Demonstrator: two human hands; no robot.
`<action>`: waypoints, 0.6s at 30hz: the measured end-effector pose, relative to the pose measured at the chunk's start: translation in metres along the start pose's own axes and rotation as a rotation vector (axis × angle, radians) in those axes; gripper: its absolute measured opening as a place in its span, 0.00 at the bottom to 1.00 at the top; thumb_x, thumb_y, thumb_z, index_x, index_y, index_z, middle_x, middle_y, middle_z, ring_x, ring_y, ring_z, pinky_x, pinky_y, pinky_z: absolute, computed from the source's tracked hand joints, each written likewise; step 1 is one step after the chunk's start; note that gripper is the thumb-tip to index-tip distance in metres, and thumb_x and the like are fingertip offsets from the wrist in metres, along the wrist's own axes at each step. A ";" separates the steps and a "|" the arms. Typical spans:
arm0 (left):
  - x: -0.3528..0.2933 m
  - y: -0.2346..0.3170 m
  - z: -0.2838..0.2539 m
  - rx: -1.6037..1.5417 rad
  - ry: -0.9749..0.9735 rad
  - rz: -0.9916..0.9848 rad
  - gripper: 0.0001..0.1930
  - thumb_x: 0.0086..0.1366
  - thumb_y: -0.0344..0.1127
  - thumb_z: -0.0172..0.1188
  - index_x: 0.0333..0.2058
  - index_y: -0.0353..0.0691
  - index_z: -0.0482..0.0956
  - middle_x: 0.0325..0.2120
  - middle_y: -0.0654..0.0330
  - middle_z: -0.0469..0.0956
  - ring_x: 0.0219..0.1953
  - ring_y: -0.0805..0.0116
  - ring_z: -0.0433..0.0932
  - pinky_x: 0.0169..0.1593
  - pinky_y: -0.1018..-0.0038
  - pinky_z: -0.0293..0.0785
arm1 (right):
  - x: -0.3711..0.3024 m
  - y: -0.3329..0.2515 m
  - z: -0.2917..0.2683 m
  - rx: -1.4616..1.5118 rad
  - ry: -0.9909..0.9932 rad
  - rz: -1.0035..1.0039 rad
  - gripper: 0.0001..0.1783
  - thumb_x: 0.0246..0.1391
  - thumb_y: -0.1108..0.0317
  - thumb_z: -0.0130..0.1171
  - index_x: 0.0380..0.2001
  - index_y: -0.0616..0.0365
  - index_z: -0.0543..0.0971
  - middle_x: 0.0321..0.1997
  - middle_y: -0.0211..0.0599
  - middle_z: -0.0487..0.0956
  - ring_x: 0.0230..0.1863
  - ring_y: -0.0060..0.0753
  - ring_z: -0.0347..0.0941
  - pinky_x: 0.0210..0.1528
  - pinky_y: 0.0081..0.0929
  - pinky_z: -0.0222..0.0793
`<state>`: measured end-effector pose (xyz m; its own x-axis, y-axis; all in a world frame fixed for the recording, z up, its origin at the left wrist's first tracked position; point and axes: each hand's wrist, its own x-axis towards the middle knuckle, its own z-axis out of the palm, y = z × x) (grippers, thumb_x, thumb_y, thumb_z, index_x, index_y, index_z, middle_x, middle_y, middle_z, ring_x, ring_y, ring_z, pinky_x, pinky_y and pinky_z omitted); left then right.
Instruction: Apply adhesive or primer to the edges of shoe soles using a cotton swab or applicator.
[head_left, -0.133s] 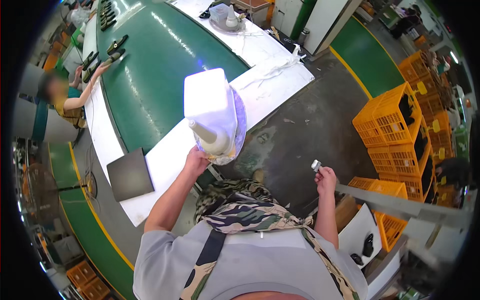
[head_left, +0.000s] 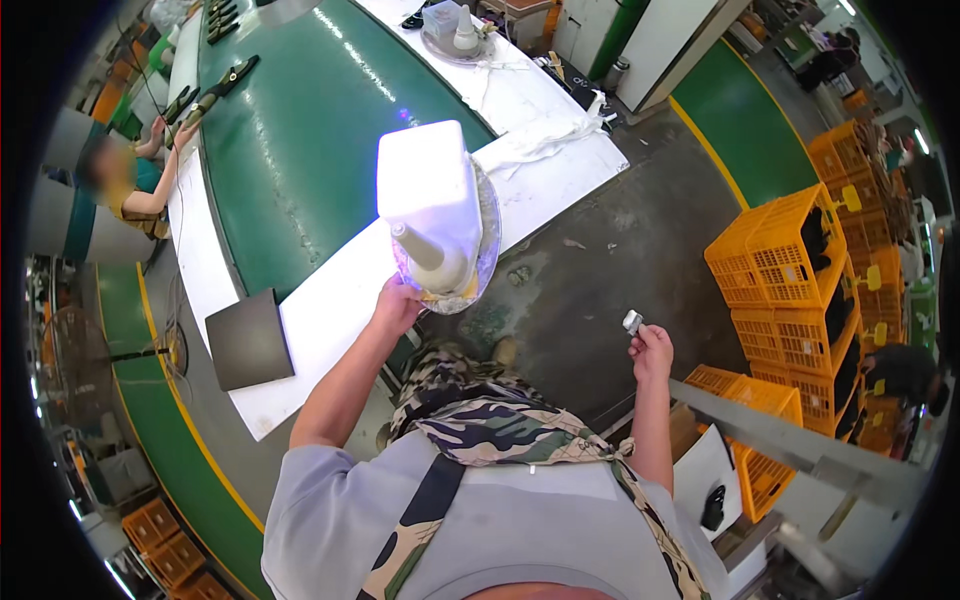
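Observation:
My left hand [head_left: 398, 308] is closed on the near edge of a round tray [head_left: 490, 250], raised over the corner of the white table. On the tray stand a white, box-shaped container [head_left: 424, 172] and a pale bottle with a long tapered nozzle [head_left: 418, 248]. The hand's fingertips are partly hidden beneath the tray. Off to the right, above the dark floor, my right hand [head_left: 653, 352] pinches a small white and silvery object [head_left: 632, 321]. Its exact kind is too small to make out.
A green conveyor belt [head_left: 300, 150] runs away between white table edges, carrying dark shoes [head_left: 232, 75]. A person [head_left: 135, 185] works at its left. A dark square board [head_left: 248, 340] lies nearby. Yellow crates [head_left: 770, 260] stack up at right, beside a metal rail [head_left: 780, 430].
The tray with its container and bottle sits slightly higher and further right in the picture. The other person's hand has drawn back from over the belt with a shoe. My grips are unchanged.

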<state>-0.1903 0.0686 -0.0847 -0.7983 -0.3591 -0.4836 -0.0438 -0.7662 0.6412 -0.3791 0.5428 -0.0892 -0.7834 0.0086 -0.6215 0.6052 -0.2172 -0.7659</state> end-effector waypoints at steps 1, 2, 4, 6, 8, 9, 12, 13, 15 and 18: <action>0.015 -0.004 0.010 -0.001 -0.010 0.009 0.33 0.44 0.17 0.50 0.55 0.27 0.67 0.50 0.47 0.76 0.53 0.48 0.76 0.56 0.56 0.75 | 0.009 -0.012 0.005 0.015 -0.016 -0.013 0.07 0.57 0.72 0.62 0.33 0.52 0.73 0.25 0.29 0.77 0.22 0.21 0.73 0.21 0.19 0.66; 0.032 -0.006 0.029 -0.020 -0.013 -0.005 0.32 0.44 0.17 0.50 0.54 0.27 0.68 0.48 0.49 0.76 0.51 0.50 0.78 0.53 0.59 0.77 | 0.020 -0.032 0.011 0.003 -0.022 -0.030 0.07 0.57 0.72 0.62 0.33 0.52 0.73 0.25 0.29 0.77 0.22 0.21 0.73 0.21 0.19 0.66; 0.070 -0.010 0.049 -0.019 -0.025 0.030 0.32 0.44 0.17 0.50 0.54 0.28 0.68 0.48 0.49 0.77 0.49 0.52 0.78 0.52 0.60 0.78 | 0.040 -0.062 0.026 -0.016 -0.104 -0.067 0.07 0.56 0.73 0.62 0.35 0.54 0.73 0.25 0.29 0.77 0.22 0.20 0.73 0.21 0.17 0.65; 0.092 -0.008 0.059 0.033 -0.045 0.017 0.31 0.44 0.18 0.50 0.53 0.30 0.70 0.45 0.52 0.79 0.45 0.56 0.80 0.47 0.62 0.79 | 0.052 -0.076 0.036 -0.101 -0.166 -0.105 0.09 0.56 0.73 0.62 0.37 0.55 0.73 0.26 0.30 0.77 0.22 0.20 0.73 0.22 0.17 0.65; 0.110 -0.004 0.065 0.049 -0.061 0.014 0.31 0.44 0.18 0.50 0.53 0.31 0.70 0.45 0.52 0.79 0.44 0.56 0.80 0.47 0.62 0.80 | 0.069 -0.091 0.047 -0.247 -0.282 -0.151 0.18 0.54 0.74 0.63 0.47 0.59 0.71 0.26 0.31 0.77 0.22 0.21 0.73 0.22 0.18 0.65; 0.121 -0.001 0.072 0.067 -0.083 0.017 0.31 0.45 0.18 0.50 0.53 0.32 0.70 0.44 0.52 0.79 0.44 0.56 0.81 0.46 0.62 0.80 | 0.079 -0.103 0.060 -0.248 -0.287 -0.150 0.18 0.54 0.74 0.63 0.47 0.59 0.71 0.26 0.31 0.77 0.22 0.21 0.73 0.22 0.18 0.65; 0.150 0.007 0.089 0.066 -0.067 0.013 0.32 0.45 0.18 0.51 0.54 0.33 0.70 0.45 0.52 0.79 0.45 0.56 0.80 0.47 0.61 0.80 | 0.114 -0.131 0.106 -0.508 -0.427 -0.138 0.29 0.50 0.76 0.63 0.56 0.61 0.68 0.27 0.32 0.78 0.22 0.21 0.72 0.22 0.18 0.65; 0.159 0.009 0.095 0.080 -0.060 0.013 0.32 0.45 0.18 0.51 0.54 0.33 0.70 0.46 0.52 0.79 0.45 0.55 0.80 0.47 0.60 0.80 | 0.131 -0.139 0.123 -0.572 -0.528 -0.126 0.33 0.49 0.76 0.63 0.60 0.61 0.66 0.27 0.33 0.78 0.22 0.21 0.72 0.22 0.18 0.64; 0.176 0.014 0.107 0.104 -0.023 -0.001 0.32 0.45 0.18 0.51 0.54 0.33 0.70 0.46 0.52 0.79 0.45 0.55 0.80 0.47 0.60 0.80 | 0.162 -0.149 0.161 -0.637 -0.636 -0.118 0.38 0.48 0.77 0.63 0.64 0.62 0.63 0.27 0.33 0.79 0.22 0.21 0.72 0.22 0.18 0.64; 0.202 0.018 0.115 0.076 -0.013 -0.009 0.32 0.45 0.18 0.53 0.54 0.33 0.70 0.45 0.52 0.79 0.44 0.55 0.80 0.45 0.58 0.81 | 0.212 -0.152 0.228 -0.772 -0.737 -0.049 0.41 0.46 0.78 0.63 0.66 0.60 0.62 0.26 0.33 0.78 0.21 0.22 0.72 0.22 0.20 0.65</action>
<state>-0.4212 0.0437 -0.1028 -0.8054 -0.3453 -0.4818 -0.0956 -0.7265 0.6804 -0.6692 0.3554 -0.0669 -0.5453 -0.6480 -0.5318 0.2938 0.4464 -0.8452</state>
